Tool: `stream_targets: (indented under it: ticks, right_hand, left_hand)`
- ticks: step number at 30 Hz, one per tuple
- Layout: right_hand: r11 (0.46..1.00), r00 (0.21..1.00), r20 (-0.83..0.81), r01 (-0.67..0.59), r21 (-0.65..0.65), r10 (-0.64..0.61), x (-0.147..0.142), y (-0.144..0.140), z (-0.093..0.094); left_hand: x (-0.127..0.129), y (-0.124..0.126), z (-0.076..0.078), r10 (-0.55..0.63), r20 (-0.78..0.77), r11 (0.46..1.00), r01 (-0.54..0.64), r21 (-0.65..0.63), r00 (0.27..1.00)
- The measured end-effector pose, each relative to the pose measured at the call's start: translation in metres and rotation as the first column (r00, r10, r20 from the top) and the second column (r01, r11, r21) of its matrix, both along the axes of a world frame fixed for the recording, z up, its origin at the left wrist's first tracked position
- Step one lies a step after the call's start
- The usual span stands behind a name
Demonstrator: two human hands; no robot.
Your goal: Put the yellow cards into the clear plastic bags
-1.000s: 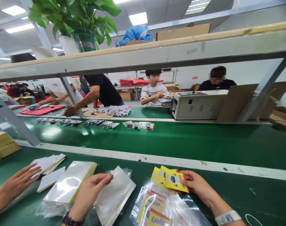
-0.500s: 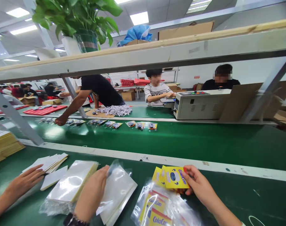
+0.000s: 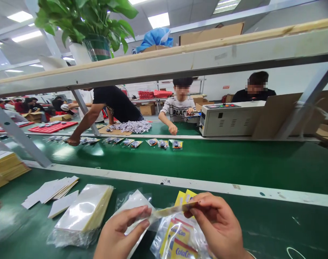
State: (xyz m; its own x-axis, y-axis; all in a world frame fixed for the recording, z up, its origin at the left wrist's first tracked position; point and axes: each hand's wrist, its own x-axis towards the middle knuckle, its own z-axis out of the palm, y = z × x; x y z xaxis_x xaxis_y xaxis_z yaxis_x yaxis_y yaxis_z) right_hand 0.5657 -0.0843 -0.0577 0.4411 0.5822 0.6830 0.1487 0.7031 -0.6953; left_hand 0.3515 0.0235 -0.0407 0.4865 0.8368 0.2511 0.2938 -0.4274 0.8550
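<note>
We hold the yellow card [image 3: 177,209] edge-on between both hands, long axis running left-right, above the ColaCao packets [image 3: 177,237]. Right hand [image 3: 215,225] pinches its right end; left hand [image 3: 120,230] pinches a clear sleeve [image 3: 134,207] at its left end. We can't tell how far the card is in the sleeve; fingers hide the ends.

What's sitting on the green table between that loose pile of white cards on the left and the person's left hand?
In the head view, between the white cards and the left hand lies a wrapped stack of clear plastic bags, with one loose white card beside it.
</note>
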Motion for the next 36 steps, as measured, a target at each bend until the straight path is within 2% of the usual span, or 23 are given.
stream_targets:
  ticks: [3,7,12,17,20,22,25,30,36]
  right_hand:
    - [0.996,0.977,0.193,0.084,0.021,-0.087,0.007,-0.001,0.000]
    - [0.980,0.854,0.480,0.172,0.099,-0.199,0.015,-0.004,0.012]
    - [0.997,0.757,0.649,0.055,0.054,-0.077,0.020,-0.005,0.022]
    - [0.995,0.703,0.705,0.044,0.085,-0.091,0.013,0.001,0.029]
    - [0.986,0.736,0.659,0.072,0.150,-0.154,0.010,0.004,0.033]
    - [0.976,0.762,0.619,0.081,0.200,-0.190,0.010,0.004,0.034]
    - [0.970,0.773,0.610,0.029,0.241,-0.174,0.012,0.005,0.033]
    - [0.990,0.769,0.639,-0.066,0.124,-0.029,0.018,0.005,0.028]
    - [0.997,0.746,0.666,-0.059,0.044,0.015,0.030,-0.001,0.029]
  left_hand:
    - [-0.001,0.002,-0.001,-0.008,0.022,1.000,0.008,-0.003,1.000]
    - [0.000,0.000,-0.002,-0.005,0.040,1.000,0.005,0.008,0.999]
    - [-0.001,-0.002,0.002,-0.012,-0.015,0.999,0.012,0.030,1.000]
    - [0.000,-0.004,0.006,-0.052,-0.059,0.996,0.056,0.064,0.997]
    - [0.000,-0.007,0.007,-0.070,-0.063,0.995,0.074,0.070,0.996]
    - [-0.002,-0.007,0.007,-0.085,-0.046,0.996,0.087,0.031,0.995]
    - [-0.005,-0.006,0.008,-0.126,-0.032,0.992,0.125,-0.031,0.992]
    - [-0.010,-0.003,0.007,-0.142,0.014,0.985,0.142,-0.098,0.990]
    - [-0.010,-0.001,0.000,-0.136,0.070,0.972,0.147,-0.183,0.988]
